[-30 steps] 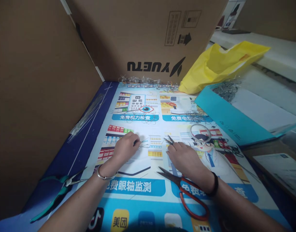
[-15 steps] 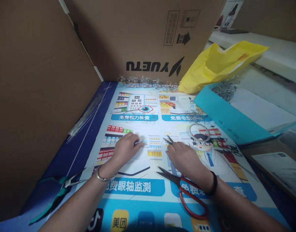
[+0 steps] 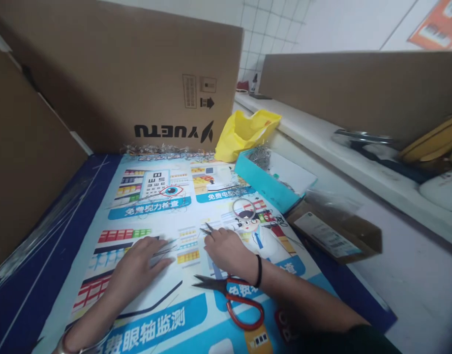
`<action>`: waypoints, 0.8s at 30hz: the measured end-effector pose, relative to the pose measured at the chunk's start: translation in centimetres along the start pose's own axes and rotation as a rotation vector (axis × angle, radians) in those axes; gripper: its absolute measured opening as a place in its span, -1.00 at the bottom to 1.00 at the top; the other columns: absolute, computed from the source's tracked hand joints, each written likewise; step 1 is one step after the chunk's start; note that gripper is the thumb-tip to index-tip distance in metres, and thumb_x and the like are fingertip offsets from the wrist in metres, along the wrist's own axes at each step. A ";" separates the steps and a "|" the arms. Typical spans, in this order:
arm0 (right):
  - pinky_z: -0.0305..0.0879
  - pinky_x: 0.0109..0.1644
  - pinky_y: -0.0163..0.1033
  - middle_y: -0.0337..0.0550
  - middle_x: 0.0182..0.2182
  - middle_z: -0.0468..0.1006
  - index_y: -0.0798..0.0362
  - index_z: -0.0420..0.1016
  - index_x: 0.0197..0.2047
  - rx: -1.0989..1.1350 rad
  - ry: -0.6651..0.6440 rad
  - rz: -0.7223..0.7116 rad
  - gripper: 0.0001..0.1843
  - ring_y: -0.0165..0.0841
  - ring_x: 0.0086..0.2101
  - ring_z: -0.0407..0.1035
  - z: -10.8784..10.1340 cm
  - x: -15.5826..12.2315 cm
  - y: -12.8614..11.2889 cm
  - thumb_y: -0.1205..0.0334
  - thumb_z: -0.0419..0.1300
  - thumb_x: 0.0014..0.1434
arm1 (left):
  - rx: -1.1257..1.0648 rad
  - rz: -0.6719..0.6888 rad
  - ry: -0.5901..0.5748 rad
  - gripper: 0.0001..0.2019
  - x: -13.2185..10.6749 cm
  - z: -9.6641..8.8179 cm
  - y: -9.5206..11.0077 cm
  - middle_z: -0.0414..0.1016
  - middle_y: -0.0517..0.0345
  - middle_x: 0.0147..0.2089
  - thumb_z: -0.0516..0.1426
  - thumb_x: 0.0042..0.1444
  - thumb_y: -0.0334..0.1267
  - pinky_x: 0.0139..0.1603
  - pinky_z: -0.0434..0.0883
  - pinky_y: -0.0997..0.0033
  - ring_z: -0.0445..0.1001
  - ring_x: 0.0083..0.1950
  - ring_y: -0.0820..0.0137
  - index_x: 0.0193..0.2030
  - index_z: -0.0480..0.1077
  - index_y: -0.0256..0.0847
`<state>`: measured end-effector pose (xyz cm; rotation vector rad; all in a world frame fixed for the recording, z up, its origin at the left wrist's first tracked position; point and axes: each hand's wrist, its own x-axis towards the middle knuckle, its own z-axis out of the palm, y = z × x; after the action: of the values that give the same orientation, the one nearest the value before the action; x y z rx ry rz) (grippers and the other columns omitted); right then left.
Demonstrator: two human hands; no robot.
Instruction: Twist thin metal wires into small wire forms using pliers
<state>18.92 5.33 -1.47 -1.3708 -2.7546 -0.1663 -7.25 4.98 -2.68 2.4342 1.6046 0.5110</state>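
My left hand [image 3: 137, 263] lies on a printed poster mat [image 3: 163, 211], fingers pressed together over thin metal wires [image 3: 165, 247] that stick out to the right. My right hand [image 3: 229, 250] rests close by, curled around small pliers [image 3: 206, 228] whose dark tips point away from me. Red-handled scissors [image 3: 233, 295] lie partly open on the mat just below my right wrist, which wears a black band.
A big cardboard box [image 3: 137, 83] stands at the back and cardboard walls the left. A yellow plastic bag [image 3: 246, 130], a teal box lid with wire bits [image 3: 270, 177], a wire ring [image 3: 244, 209] and a flat brown carton [image 3: 336, 233] lie to the right. A white ledge [image 3: 340, 152] runs behind.
The view has swung up and to the right, showing the ledge and carton. My hands stay on the mat; the left hand's fingers look flatter over the wires.
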 end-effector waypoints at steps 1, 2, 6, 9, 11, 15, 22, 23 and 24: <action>0.18 -0.38 -0.18 -0.04 -0.37 0.43 0.09 0.29 -0.30 0.001 0.008 -0.004 -0.84 -0.21 -0.33 0.30 0.0 0.0 0.0 0.24 -0.05 0.24 | -0.006 0.011 0.006 -0.60 0.0 0.1 -0.2 0.49 0.04 -0.10 0.08 0.06 0.06 -0.03 0.37 0.23 0.41 -0.04 0.20 -0.07 0.45 -0.13; 0.18 -0.38 -0.17 -0.04 -0.36 0.43 0.09 0.28 -0.30 0.002 0.015 -0.009 -0.84 -0.22 -0.33 0.31 0.1 0.0 0.0 0.24 -0.06 0.25 | -0.017 0.025 0.006 -0.63 -0.1 0.3 -0.4 0.49 0.05 -0.11 0.07 0.08 0.04 -0.03 0.38 0.25 0.42 -0.05 0.21 -0.10 0.45 -0.13; 0.20 -0.39 -0.17 -0.05 -0.36 0.43 0.09 0.26 -0.29 -0.008 0.035 -0.026 -0.84 -0.22 -0.35 0.31 0.1 -0.1 0.1 0.24 -0.08 0.25 | -0.037 0.071 0.042 -0.66 0.1 0.8 -1.1 0.51 0.07 -0.18 0.01 0.13 0.04 -0.09 0.39 0.31 0.45 -0.11 0.25 -0.20 0.46 -0.14; 0.21 -0.41 -0.17 -0.06 -0.37 0.43 0.09 0.25 -0.29 -0.021 0.045 -0.027 -0.87 -0.23 -0.36 0.32 0.1 0.0 0.1 0.25 -0.06 0.23 | -0.026 0.104 0.028 -0.67 0.2 1.0 -1.3 0.51 0.09 -0.22 -0.02 0.16 0.02 -0.14 0.40 0.33 0.47 -0.17 0.27 -0.25 0.45 -0.12; 0.20 -0.42 -0.18 -0.08 -0.39 0.43 0.09 0.25 -0.30 -0.015 0.061 -0.026 -0.86 -0.24 -0.38 0.33 0.1 0.0 0.2 0.25 -0.06 0.23 | -0.011 0.121 0.047 -0.66 0.2 1.2 -1.4 0.52 0.10 -0.24 -0.04 0.17 0.02 -0.15 0.41 0.34 0.48 -0.18 0.28 -0.28 0.45 -0.11; 0.18 -0.43 -0.20 -0.11 -0.42 0.43 0.07 0.27 -0.34 0.025 0.097 -0.030 -0.86 -0.25 -0.40 0.32 0.6 0.2 0.4 0.23 -0.03 0.21 | 0.021 0.142 0.124 -0.61 0.2 1.7 -1.8 0.55 0.12 -0.26 -0.06 0.16 0.08 -0.18 0.44 0.35 0.50 -0.18 0.27 -0.31 0.48 -0.08; 0.17 -0.38 -0.21 -0.12 -0.45 0.43 0.07 0.29 -0.40 0.080 0.116 0.007 -0.85 -0.28 -0.41 0.29 1.1 0.2 0.8 0.21 0.02 0.17 | 0.079 0.137 0.112 -0.56 0.0 2.6 -2.5 0.57 0.14 -0.25 -0.09 0.14 0.13 -0.17 0.46 0.33 0.53 -0.19 0.26 -0.31 0.51 -0.04; 0.17 -0.37 -0.21 -0.12 -0.45 0.44 0.07 0.29 -0.40 0.091 0.112 0.003 -0.84 -0.28 -0.41 0.29 1.0 0.2 0.9 0.20 0.02 0.17 | 0.085 0.152 0.108 -0.55 -0.1 2.8 -2.8 0.58 0.14 -0.26 -0.10 0.13 0.14 -0.19 0.47 0.32 0.53 -0.21 0.26 -0.31 0.51 -0.03; 0.18 -0.36 -0.21 -0.13 -0.44 0.44 0.06 0.30 -0.39 0.105 0.109 0.003 -0.84 -0.29 -0.40 0.29 0.9 0.0 1.0 0.19 0.02 0.17 | 0.091 0.150 0.126 -0.54 -0.2 3.2 -3.1 0.58 0.13 -0.27 -0.11 0.13 0.15 -0.19 0.48 0.30 0.53 -0.21 0.25 -0.30 0.52 -0.03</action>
<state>19.66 6.05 -2.32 -1.3001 -2.6322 -0.0920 -8.74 6.19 -6.68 2.6533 1.5307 0.6403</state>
